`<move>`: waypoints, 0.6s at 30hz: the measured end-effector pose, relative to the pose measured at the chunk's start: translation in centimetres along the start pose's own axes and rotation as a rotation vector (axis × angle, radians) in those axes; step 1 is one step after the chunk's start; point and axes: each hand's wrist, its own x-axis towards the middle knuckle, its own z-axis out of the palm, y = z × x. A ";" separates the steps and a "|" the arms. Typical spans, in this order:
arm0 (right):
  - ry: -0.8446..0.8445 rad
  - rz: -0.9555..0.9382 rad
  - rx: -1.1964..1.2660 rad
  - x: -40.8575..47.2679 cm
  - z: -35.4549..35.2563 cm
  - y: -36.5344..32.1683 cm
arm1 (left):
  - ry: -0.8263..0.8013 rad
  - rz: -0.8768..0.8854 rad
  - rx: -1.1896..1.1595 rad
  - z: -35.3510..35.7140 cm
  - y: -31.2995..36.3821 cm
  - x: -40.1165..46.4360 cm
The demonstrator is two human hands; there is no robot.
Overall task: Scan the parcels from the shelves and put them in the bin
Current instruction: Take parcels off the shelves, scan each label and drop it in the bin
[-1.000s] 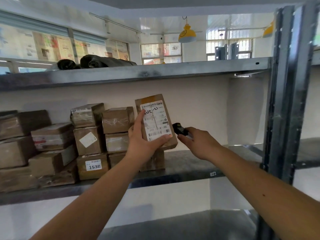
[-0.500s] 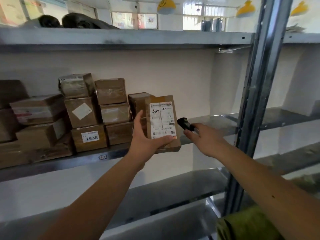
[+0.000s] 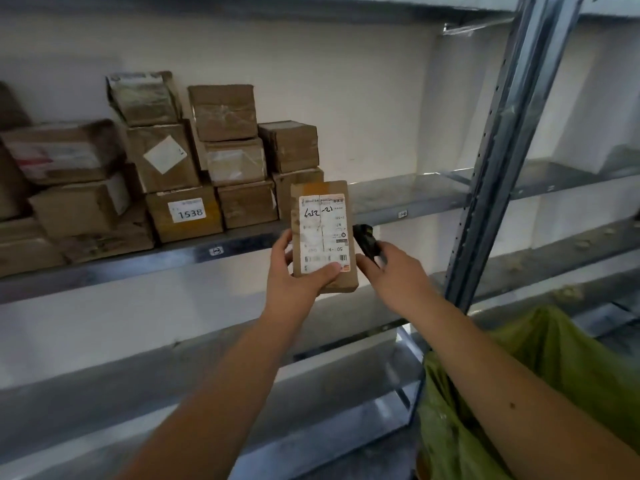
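My left hand (image 3: pixel 294 282) grips a flat brown parcel (image 3: pixel 323 233) upright in front of the shelf, its white label with handwriting and barcodes facing me. My thumb lies across the label's lower edge. Just right of the parcel, my right hand (image 3: pixel 394 275) holds a small black scanner (image 3: pixel 365 239), which points at the parcel's side. A green bag-lined bin (image 3: pixel 561 375) sits at the lower right, partly hidden behind my right forearm.
Several brown cardboard parcels (image 3: pixel 183 209) are stacked on the left of the metal shelf (image 3: pixel 207 252), one marked 1538. A perforated steel upright (image 3: pixel 491 168) stands to the right. More metal shelves run below and to the right.
The view has tilted down and the green bin has come into sight. Both hands with parcel and scanner have come lower, away from the stacked boxes.
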 end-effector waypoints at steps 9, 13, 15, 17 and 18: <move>-0.023 0.088 0.056 -2.9 3.4 -0.1 | 0.057 -0.114 -0.037 -3.2 -2.3 -2.2; -0.013 0.121 0.122 -3.5 3.9 -0.3 | 0.117 -0.193 -0.082 -4.5 -3.4 -3.0; -0.013 0.117 0.125 -3.6 4.3 -0.2 | 0.134 -0.196 -0.087 -4.9 -4.1 -3.5; -0.013 0.111 0.120 -3.6 4.8 0.0 | 0.151 -0.208 -0.142 -5.4 -4.5 -3.7; -0.009 0.111 0.121 -3.6 4.9 0.3 | 0.154 -0.208 -0.175 -5.8 -4.6 -3.7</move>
